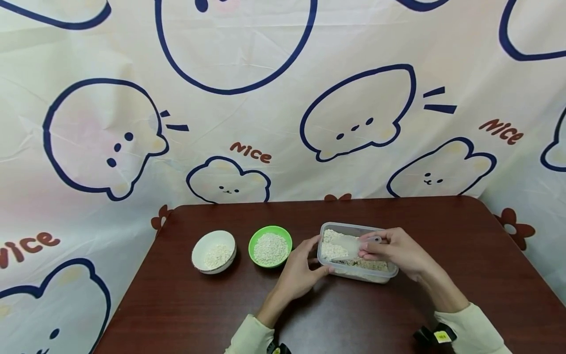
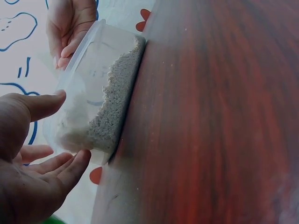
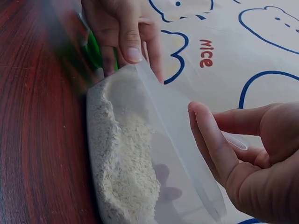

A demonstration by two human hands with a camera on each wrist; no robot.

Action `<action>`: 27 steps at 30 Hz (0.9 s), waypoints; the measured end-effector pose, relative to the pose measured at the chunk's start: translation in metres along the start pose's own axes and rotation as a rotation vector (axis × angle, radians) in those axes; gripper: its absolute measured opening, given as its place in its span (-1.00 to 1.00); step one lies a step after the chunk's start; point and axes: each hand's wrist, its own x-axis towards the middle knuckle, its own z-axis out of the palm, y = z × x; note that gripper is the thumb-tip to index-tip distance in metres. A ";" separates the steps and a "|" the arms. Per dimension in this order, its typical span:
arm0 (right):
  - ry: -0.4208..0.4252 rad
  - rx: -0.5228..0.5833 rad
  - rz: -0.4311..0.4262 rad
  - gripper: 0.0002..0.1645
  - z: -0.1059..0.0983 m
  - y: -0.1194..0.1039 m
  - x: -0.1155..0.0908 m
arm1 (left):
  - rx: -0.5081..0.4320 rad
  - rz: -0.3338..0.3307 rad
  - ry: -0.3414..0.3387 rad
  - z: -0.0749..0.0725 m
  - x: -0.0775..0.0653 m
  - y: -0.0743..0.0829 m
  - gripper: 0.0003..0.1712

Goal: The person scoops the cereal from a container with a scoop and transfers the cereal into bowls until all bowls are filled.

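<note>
A clear plastic container (image 1: 364, 276) of white rice (image 1: 332, 239) stands on the table, its rice piled higher toward the left end. My left hand (image 1: 300, 272) grips that end, thumb at the near corner and fingers at the far one. Over the container, my right hand (image 1: 399, 251) pinches the handle of a translucent scoop (image 1: 347, 247) between thumb and fingers. The scoop's blade lies at the rice in the head view; the rounded handle end (image 3: 236, 141) pokes out between the fingers in the right wrist view.
Left of the container are a green bowl (image 1: 287, 238) of white grains and, farther left, a white bowl (image 1: 201, 246) with some grains inside. The dark wooden table (image 1: 177, 314) meets a cartoon-printed cloth (image 1: 283, 123) at the back.
</note>
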 end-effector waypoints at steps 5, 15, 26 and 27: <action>0.011 0.038 -0.005 -0.35 -0.010 0.004 -0.005 | -0.001 -0.003 -0.008 0.000 -0.001 0.000 -0.08; -0.004 0.157 -0.052 -0.57 -0.030 0.011 -0.016 | -0.007 0.011 -0.009 -0.003 0.000 -0.003 -0.08; 0.011 0.151 -0.092 -0.66 -0.031 0.003 -0.020 | -0.061 0.029 0.003 -0.011 -0.002 0.001 -0.10; 0.010 0.149 -0.094 -0.64 -0.031 0.003 -0.020 | -0.066 0.031 0.007 -0.013 -0.003 0.002 -0.10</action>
